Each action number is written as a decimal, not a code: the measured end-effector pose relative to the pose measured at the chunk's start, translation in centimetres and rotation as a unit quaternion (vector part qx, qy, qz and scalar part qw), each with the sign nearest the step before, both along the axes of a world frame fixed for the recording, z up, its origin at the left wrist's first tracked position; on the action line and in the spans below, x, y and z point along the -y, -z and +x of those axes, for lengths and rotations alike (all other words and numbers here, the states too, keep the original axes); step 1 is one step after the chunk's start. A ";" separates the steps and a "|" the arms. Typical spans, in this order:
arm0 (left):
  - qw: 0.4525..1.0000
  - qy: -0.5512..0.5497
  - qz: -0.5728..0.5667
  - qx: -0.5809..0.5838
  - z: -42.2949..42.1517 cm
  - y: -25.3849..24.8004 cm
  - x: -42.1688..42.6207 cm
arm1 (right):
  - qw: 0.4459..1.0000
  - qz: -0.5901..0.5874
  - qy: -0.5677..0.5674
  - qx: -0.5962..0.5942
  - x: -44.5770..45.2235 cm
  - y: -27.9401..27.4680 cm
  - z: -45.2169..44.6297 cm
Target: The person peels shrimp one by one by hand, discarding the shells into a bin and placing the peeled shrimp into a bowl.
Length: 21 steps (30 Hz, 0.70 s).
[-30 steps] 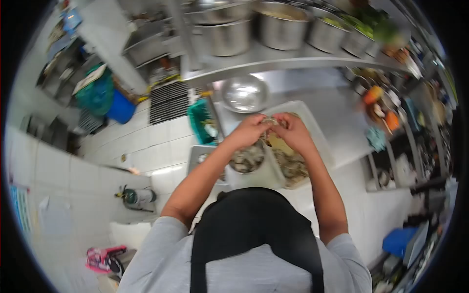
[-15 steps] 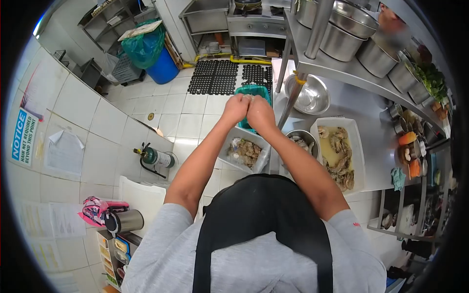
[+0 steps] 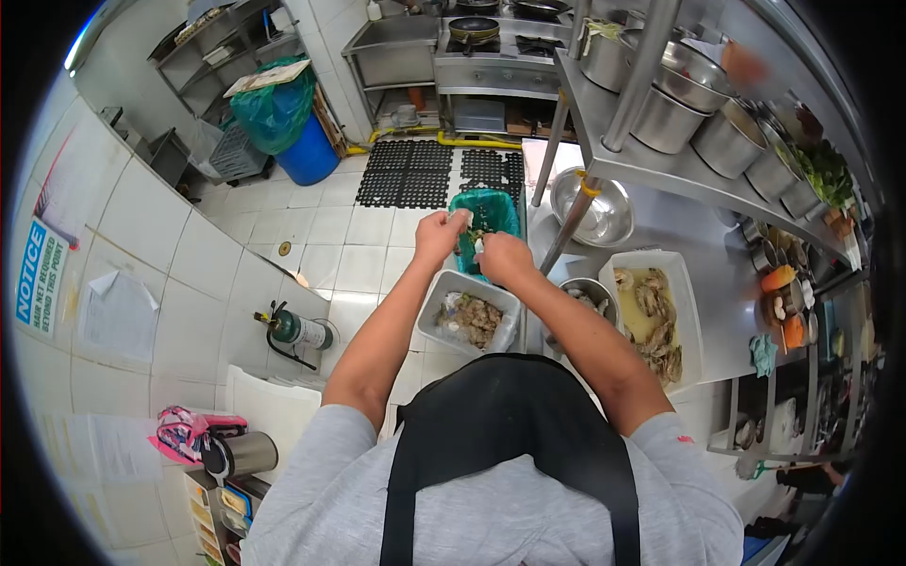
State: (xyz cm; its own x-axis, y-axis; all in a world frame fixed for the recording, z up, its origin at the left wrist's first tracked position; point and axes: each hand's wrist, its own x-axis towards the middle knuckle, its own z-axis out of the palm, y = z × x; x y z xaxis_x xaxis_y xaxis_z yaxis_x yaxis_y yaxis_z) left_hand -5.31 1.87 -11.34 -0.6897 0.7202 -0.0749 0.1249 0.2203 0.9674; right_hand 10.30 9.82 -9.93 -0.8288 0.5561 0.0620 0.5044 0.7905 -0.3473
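Observation:
My left hand [image 3: 438, 236] is closed in a pinch over the near edge of a green-lined bin [image 3: 510, 212], a small pale piece [image 3: 466, 218] at its fingertips. Lower and to the right, my right hand [image 3: 506, 258] is also closed, with another small whitish bit [image 3: 478, 247] at its fingers. Both are too small to identify. Scraps lie inside the bin. Below my hands, a white tub [image 3: 430, 317] holds greyish-brown shrimp and a clear plastic bag. A steel bowl [image 3: 612, 294] with shrimp in it is partly hidden behind my right forearm.
On the steel counter [image 3: 703, 283] stand a white container [image 3: 694, 325] of shrimp in yellowish liquid and a steel colander bowl [image 3: 618, 217]. A post and shelf [image 3: 651, 156] with pots rise at the right. A fire extinguisher [image 3: 297, 330] stands by the left wall.
My hands were together over the bin; now they are apart, the left to the left and the right lower. The view has tilted up slightly, and pale bits now show at the fingers.

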 end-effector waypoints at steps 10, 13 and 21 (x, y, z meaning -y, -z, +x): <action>0.955 0.156 -0.064 0.245 1.9 -4.1 -1.2 | 0.985 -0.014 -0.022 -0.171 -1.8 -3.7 0.8; 0.954 0.142 -0.055 0.257 1.8 -4.3 -0.7 | 0.983 0.005 -0.060 -0.175 -2.2 -3.8 1.0; 0.923 0.174 -0.071 0.335 0.6 -7.9 0.0 | 0.984 0.048 -0.102 -0.134 -2.3 -5.2 0.5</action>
State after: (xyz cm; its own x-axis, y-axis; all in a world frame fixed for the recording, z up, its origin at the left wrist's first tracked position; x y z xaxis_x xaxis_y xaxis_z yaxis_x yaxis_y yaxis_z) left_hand -4.67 1.87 -3.44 -0.1826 0.8397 -0.5115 -0.4043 0.4101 0.8176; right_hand 10.84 12.10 -4.75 -0.8691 0.3607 0.3385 0.2317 0.9015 -0.3657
